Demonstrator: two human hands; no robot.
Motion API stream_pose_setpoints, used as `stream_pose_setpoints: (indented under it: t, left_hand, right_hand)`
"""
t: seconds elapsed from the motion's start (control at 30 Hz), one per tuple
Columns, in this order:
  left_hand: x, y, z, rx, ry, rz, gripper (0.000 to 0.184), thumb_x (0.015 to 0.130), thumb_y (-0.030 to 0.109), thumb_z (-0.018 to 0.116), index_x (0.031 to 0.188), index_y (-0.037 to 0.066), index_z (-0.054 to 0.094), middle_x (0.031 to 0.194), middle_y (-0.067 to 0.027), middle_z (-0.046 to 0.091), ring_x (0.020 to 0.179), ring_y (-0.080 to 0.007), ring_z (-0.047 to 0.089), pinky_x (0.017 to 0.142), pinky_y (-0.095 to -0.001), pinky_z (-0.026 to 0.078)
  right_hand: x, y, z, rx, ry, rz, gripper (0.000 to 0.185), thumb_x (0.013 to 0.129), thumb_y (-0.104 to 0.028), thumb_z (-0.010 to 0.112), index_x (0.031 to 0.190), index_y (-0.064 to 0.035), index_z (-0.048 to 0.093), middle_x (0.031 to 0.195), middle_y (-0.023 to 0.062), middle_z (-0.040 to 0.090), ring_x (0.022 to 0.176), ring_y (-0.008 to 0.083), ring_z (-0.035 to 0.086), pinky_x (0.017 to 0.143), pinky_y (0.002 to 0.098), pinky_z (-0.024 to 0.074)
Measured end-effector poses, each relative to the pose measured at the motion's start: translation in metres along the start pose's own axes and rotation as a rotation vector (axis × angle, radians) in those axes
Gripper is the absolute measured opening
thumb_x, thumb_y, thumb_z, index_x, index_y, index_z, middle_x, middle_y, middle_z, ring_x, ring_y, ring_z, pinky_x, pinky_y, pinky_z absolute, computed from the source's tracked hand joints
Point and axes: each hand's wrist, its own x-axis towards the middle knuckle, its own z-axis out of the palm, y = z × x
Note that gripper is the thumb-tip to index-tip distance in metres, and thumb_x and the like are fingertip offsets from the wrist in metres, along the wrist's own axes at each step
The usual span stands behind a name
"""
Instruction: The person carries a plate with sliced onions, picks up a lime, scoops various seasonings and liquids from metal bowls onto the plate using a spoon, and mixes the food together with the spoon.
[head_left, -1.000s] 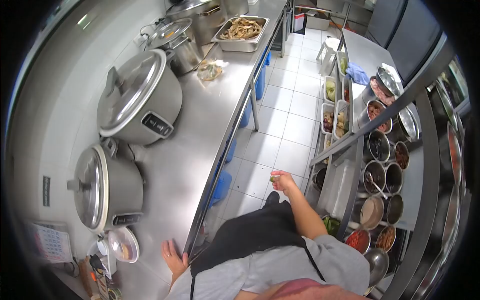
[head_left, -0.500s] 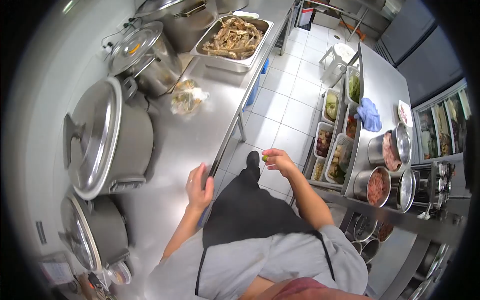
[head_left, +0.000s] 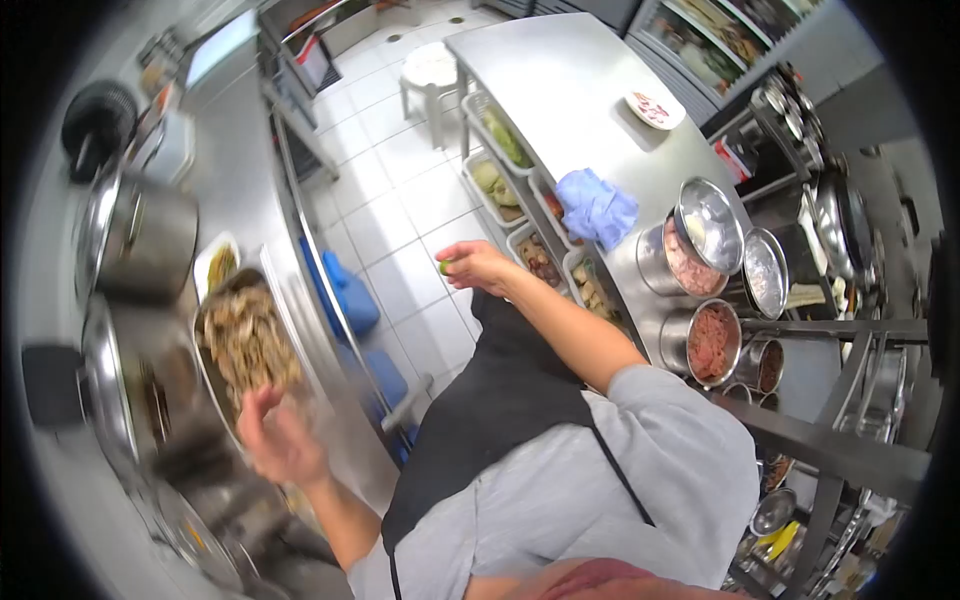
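Shirt [head_left: 560,490]: you wear plain light grey cloth, creased across your front.
Right sleeve [head_left: 685,435]: short and grey, its hem near your elbow.
Left sleeve [head_left: 371,572]: the same grey, partly in view.
Apron [head_left: 510,390]: you have on a wide, plain black one.
Straps [head_left: 625,477]: thin and black, one running up each side of your shirt.
Right hand [head_left: 472,267]: your fingers and forearm are bare.
Left hand [head_left: 280,440]: bare too, blurred.

Small green item [head_left: 444,267] in right grip [head_left: 478,267]
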Motion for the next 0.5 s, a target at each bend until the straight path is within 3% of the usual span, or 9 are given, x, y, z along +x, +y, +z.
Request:
stream_pose_setpoints:
  t: [0.13, 0.3, 0.4, 0.5]
  left_hand:
    - [0.068, -0.040, 0.060, 0.043, 0.059, 0.015, 0.039, 0.091, -0.008, 0.052, 0.131, -0.010, 0.051, 0.108, -0.0200, 0.063, 0.089, -0.0229, 0.064, 0.081, -0.0327, 0.055]
    - [0.159, -0.082, 0.159, 0.115, 0.047, -0.101, 0.038, 0.092, -0.007, 0.054, 0.130, -0.008, 0.052, 0.108, -0.0180, 0.065, 0.094, -0.0210, 0.064, 0.083, -0.0301, 0.054]
    - [0.209, -0.105, 0.218, 0.062, -0.012, -0.087, 0.038, 0.092, -0.006, 0.055, 0.129, -0.007, 0.054, 0.106, -0.0165, 0.065, 0.092, -0.0199, 0.065, 0.081, -0.0302, 0.054]
    - [0.253, -0.138, 0.277, 0.071, -0.122, -0.088, 0.039, 0.086, -0.007, 0.058, 0.125, -0.007, 0.058, 0.103, -0.0170, 0.065, 0.083, -0.0205, 0.066, 0.077, -0.0310, 0.054]
  right_hand:
    - [0.088, -0.086, -0.016, 0.106, -0.096, -0.160, 0.030, 0.082, -0.003, 0.071, 0.111, -0.0048, 0.064, 0.093, 0.0063, 0.068, 0.075, 0.0161, 0.066, 0.071, 0.0308, 0.0572]
    - [0.157, -0.216, -0.045, 0.350, -0.343, -0.224, 0.036, 0.085, -0.001, 0.069, 0.120, -0.0035, 0.064, 0.111, 0.0127, 0.068, 0.091, 0.0196, 0.068, 0.084, 0.0339, 0.0562]
    - [0.186, -0.284, -0.069, 0.361, -0.474, -0.337, 0.036, 0.087, -0.003, 0.066, 0.123, -0.0024, 0.062, 0.117, 0.0150, 0.066, 0.095, 0.0194, 0.066, 0.085, 0.0321, 0.0557]
    - [0.213, -0.330, -0.097, 0.341, -0.433, -0.383, 0.036, 0.087, -0.004, 0.066, 0.123, -0.0023, 0.062, 0.115, 0.0151, 0.067, 0.094, 0.0187, 0.066, 0.085, 0.0316, 0.0556]
